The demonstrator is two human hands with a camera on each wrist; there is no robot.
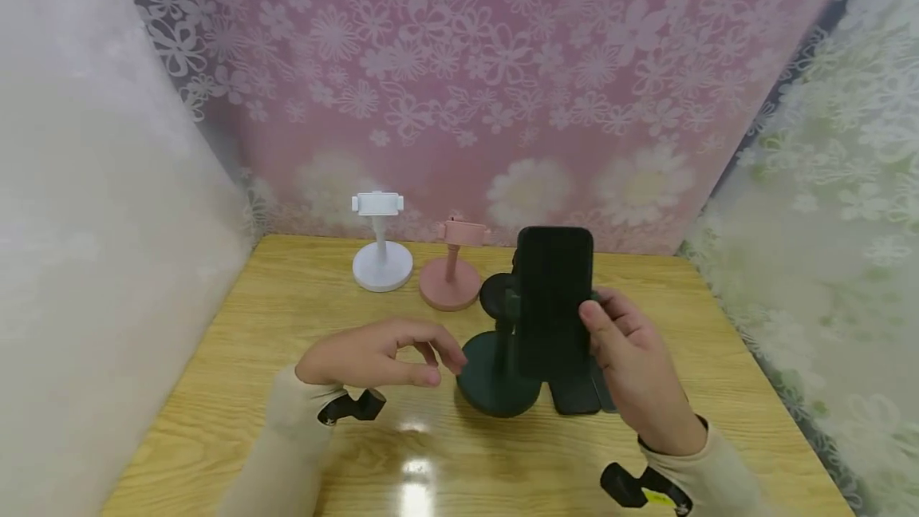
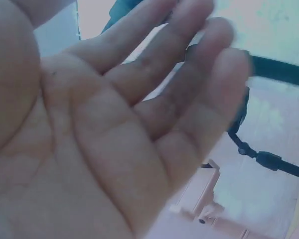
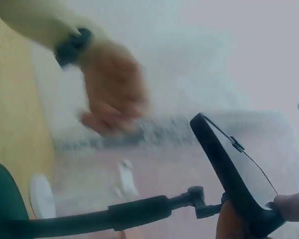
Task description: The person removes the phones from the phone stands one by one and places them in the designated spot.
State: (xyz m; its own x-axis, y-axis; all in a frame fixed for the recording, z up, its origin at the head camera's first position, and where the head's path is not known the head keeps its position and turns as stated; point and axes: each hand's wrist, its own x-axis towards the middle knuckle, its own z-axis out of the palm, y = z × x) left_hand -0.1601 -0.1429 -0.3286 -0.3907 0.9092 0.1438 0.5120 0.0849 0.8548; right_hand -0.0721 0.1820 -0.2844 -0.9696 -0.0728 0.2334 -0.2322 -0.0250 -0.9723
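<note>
A black phone (image 1: 554,301) stands nearly upright at the head of a dark green phone stand (image 1: 497,381). My right hand (image 1: 635,353) grips the phone's right edge, thumb toward the front and fingers behind. In the right wrist view, a small clip (image 3: 236,144) of the stand laps over the edge of the phone, and my thumb (image 3: 291,206) touches its lower end. The stand's jointed stem (image 3: 139,211) shows there too. My left hand (image 1: 391,353) hovers empty just left of the green base, fingers loosely bent and apart.
Behind stand a white phone stand (image 1: 382,266), a pink one (image 1: 450,284) and a black one (image 1: 494,294) partly hidden by the phone. Dark flat phones (image 1: 574,396) lie on the wooden table (image 1: 287,341) below the held phone. A floral cloth (image 1: 431,102) hangs behind.
</note>
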